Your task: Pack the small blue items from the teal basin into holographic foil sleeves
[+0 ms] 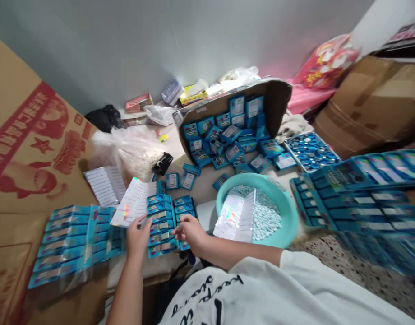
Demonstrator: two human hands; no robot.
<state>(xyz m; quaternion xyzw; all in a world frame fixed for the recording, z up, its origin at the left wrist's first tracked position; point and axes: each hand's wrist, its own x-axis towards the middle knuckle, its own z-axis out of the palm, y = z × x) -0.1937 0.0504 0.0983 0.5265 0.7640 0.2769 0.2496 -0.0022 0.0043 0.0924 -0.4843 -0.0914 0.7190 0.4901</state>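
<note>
Small blue boxes (pixel 159 216) lie in a row in front of me, with pale strips on several of them; a second row (pixel 182 205) sits close on the right. My left hand (pixel 139 232) is at the left edge of the first row, its fingers bent together; anything between them is too small to tell. Over the lower part of the rows, my right hand (pixel 190 232) has its fingers curled, and I cannot make out what they pinch. Just beyond my left hand lies a shiny silver label sheet (pixel 135 203).
A turquoise basin (pixel 290 216) holds pale pellets and another shiny sheet (pixel 232 216). Behind it, a tipped carton (pixel 282 97) spills blue boxes. More packed rows stand left (pixel 65 239) and right (pixel 363 203). A large cardboard box (pixel 34 149) borders the left side.
</note>
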